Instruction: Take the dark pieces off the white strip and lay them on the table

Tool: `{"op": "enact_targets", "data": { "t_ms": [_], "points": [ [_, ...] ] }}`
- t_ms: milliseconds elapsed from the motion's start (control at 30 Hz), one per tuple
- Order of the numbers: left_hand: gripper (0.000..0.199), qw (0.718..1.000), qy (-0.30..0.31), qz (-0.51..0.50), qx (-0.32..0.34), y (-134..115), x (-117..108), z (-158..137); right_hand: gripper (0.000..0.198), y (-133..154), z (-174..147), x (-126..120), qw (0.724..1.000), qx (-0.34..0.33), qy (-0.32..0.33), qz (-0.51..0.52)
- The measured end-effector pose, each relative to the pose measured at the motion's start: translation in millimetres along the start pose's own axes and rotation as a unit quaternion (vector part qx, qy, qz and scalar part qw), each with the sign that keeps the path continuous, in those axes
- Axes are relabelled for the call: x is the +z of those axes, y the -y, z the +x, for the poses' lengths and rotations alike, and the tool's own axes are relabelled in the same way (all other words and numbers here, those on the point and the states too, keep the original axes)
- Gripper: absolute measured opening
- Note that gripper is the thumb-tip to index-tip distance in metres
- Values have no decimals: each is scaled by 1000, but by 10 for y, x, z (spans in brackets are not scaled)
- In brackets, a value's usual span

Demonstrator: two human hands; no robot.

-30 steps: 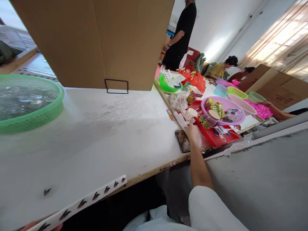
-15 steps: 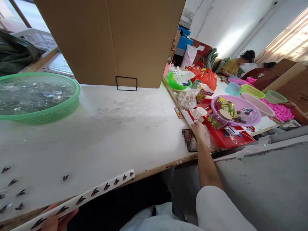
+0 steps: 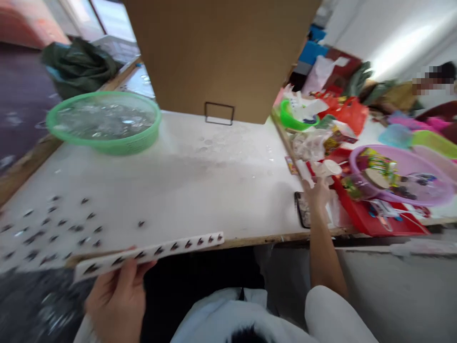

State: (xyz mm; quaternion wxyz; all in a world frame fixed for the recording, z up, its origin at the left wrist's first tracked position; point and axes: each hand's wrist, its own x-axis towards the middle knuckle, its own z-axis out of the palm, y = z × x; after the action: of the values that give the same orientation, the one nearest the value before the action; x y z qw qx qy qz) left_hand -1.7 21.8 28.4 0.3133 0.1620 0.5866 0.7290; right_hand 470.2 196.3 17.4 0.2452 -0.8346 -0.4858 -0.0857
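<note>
My left hand [image 3: 121, 293] grips a long white sticker strip [image 3: 174, 246] printed with a row of dark, winged or eared figures, held along the table's front edge. My right hand [image 3: 319, 193] reaches to the wooden divider at the right, thumb and fingers apart, beside a white cup [image 3: 332, 167]; blur hides whether it touches anything there. A phone [image 3: 302, 209] lies just left of the right wrist. Many clear discs bearing similar dark prints [image 3: 62, 222] are spread over the table's left front.
A green basket [image 3: 143, 141] full of clear pieces stands at the back left. Behind the white table [image 3: 200, 200] rises a tall cardboard box [image 3: 221, 57]. Rightward are a red tray [image 3: 371, 224], a purple basin [image 3: 424, 197] and a green bowl [image 3: 296, 122]. A person [image 3: 400, 97] sits far right.
My view has turned left, so the table and basket appear further right. The left hand with the sticker strip has come more into view. The right hand stays by the cup, its fingers spreading.
</note>
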Motion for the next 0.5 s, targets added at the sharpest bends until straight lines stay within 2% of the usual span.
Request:
{"op": "enact_targets", "data": {
  "t_ms": [67,133,200,233,300,333,400,500],
  "points": [
    [27,998,29,-40,-39,35,30,23,35,349,-261,-37,983,-102,66,137],
    [28,997,30,-56,-54,58,37,43,33,799,-613,-111,928,-191,198,251],
    [28,996,19,-66,-60,48,26,43,35,1249,-1017,-247,845,-270,330,323],
    [28,996,12,-72,-57,31,14,35,41,1444,-1216,-323,791,-303,401,349],
    [28,995,-9,-83,-44,-15,-27,9,46,1746,-1564,-442,695,-344,510,371],
    [28,995,-21,-88,-37,-35,-56,-3,41,1851,-1700,-470,665,-348,546,371],
    [26,994,-41,-93,-26,-54,-121,-14,25,1984,-1882,-465,646,-331,575,378],
    [34,994,-17,-106,-22,-26,-172,-21,13,2065,-1987,-402,655,-290,567,407]
  ]
}}
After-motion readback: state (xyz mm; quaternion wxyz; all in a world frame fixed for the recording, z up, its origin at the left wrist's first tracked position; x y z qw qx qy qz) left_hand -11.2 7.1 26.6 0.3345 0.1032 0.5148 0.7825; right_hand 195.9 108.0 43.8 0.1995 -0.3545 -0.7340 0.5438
